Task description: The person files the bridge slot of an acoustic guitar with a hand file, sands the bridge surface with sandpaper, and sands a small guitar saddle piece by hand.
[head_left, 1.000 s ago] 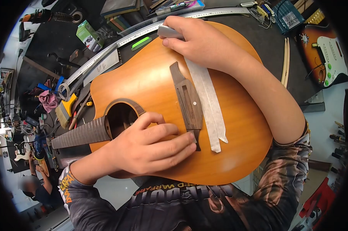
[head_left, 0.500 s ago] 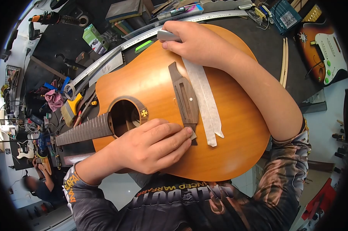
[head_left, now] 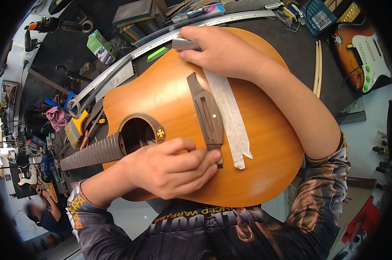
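Bright, even light fell on the acoustic guitar, leaving soft sheens across its top while its sound hole lay dark. White glare stood far left of the guitar. Fisheye distortion bowed the metal ruler behind it, black vignetting ringed the view, and a person left of it had a blurred head.

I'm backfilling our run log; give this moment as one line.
left hand: at near end of bridge | right hand: gripping grey object | guitar: face up | pale tape: beside bridge
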The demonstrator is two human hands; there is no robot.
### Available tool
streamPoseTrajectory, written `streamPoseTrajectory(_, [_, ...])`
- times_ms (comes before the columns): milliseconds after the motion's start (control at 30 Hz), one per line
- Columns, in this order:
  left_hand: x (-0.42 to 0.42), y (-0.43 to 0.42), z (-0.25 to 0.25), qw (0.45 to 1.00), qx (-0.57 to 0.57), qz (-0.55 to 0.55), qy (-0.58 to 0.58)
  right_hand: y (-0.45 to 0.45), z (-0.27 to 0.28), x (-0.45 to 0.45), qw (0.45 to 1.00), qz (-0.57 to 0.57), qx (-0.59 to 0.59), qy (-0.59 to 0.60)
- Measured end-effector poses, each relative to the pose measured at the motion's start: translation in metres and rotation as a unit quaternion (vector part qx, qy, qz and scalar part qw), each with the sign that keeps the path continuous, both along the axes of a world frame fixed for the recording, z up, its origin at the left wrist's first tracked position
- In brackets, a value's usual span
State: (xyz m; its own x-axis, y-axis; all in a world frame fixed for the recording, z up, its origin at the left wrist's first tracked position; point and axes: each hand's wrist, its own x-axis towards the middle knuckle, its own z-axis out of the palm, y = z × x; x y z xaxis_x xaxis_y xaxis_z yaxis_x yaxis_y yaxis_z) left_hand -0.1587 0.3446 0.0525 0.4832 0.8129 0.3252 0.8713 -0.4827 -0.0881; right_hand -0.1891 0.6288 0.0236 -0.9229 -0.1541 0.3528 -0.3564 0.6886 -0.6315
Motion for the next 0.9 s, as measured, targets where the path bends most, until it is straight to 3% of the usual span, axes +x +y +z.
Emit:
streamPoseTrajectory(533, [-0.002,0.005,-0.006,0.997,0.018,-0.073,-0.030,-0.001,0.003,0.003,0.999,-0.022,0.024,-0.038])
streamPoseTrajectory(600, [-0.019,0.010,-0.003,0.999,0.023,-0.039,-0.003,-0.001,0.003,0.002,0.998,-0.020,0.022,-0.047])
streamPoseTrajectory(733, [-0.003,0.010,-0.012,0.993,0.030,-0.092,-0.064,-0.002,0.002,0.002,0.999,-0.033,0.027,-0.018])
streamPoseTrajectory(800, [-0.013,0.012,-0.014,0.995,0.042,-0.065,-0.066,-0.001,-0.004,0.000,0.999,-0.021,0.015,0.027])
streamPoseTrajectory(900, [-0.015,0.013,-0.014,0.994,0.042,-0.069,-0.075,-0.001,0.002,0.001,0.999,-0.029,0.027,-0.020])
